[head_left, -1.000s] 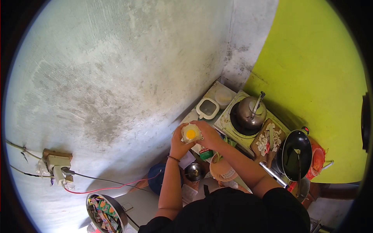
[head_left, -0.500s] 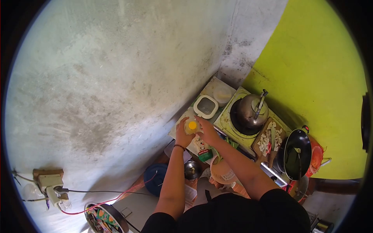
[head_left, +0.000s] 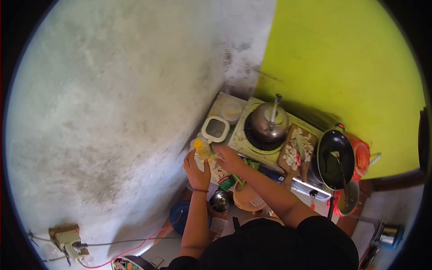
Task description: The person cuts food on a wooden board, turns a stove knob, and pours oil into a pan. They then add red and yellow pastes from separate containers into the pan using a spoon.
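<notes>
A clear bottle [head_left: 204,153] of yellowish liquid with a yellow cap [head_left: 198,144] stands at the left end of the counter, by the wall. Around its near side is my left hand [head_left: 196,173], with thumb and fingers apart; contact with the bottle is hard to make out. To the right of the bottle, my right hand [head_left: 227,159] is off it, fingers loosely bent and apart, with nothing visible in them. A white-rimmed square container [head_left: 215,129] sits just behind the bottle. A green-and-white packet [head_left: 226,182] lies below my right hand.
A kettle [head_left: 269,122] stands on the stove [head_left: 240,140]. Right of it are a cutting board [head_left: 288,155] with chopped pieces and a knife, and a dark wok [head_left: 332,168] holding a spatula. Below are a metal bowl [head_left: 220,200] and a blue lid [head_left: 183,218].
The view has shifted right. My right hand has come off the bottle and moved to its right. The bottle is now tilted less toward me, and my left hand's fingers have spread.
</notes>
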The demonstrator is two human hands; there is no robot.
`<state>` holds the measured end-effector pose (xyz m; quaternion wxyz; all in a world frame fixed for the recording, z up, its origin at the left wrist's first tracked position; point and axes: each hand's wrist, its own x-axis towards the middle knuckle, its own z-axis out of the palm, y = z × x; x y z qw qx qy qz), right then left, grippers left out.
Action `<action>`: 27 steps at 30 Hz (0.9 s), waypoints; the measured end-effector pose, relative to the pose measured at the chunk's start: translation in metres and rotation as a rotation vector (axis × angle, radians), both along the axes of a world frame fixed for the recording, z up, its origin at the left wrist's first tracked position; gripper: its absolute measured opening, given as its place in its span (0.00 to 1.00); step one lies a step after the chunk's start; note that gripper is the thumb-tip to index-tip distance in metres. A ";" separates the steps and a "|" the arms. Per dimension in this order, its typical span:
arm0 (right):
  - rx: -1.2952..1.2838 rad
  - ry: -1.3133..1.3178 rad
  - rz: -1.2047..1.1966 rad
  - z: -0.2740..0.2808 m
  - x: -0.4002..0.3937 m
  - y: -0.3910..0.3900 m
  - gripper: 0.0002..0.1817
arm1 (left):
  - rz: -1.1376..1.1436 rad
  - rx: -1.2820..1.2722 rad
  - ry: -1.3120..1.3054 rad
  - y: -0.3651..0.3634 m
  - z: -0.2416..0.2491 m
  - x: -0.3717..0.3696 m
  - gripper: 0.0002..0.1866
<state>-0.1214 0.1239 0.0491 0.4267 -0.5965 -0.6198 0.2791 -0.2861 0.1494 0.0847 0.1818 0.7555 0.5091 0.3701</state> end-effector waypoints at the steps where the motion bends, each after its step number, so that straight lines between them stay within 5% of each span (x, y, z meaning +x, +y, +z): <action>1: -0.017 -0.009 -0.009 0.004 0.006 -0.015 0.27 | -0.081 -0.024 -0.044 -0.011 0.004 0.004 0.27; 8: -0.102 -0.054 -0.121 0.040 0.051 -0.133 0.19 | -0.388 -0.450 -0.234 -0.089 0.006 0.058 0.16; 27: -0.128 -0.213 -0.844 0.104 0.163 -0.410 0.08 | -1.217 -0.376 -0.127 -0.270 0.034 0.257 0.18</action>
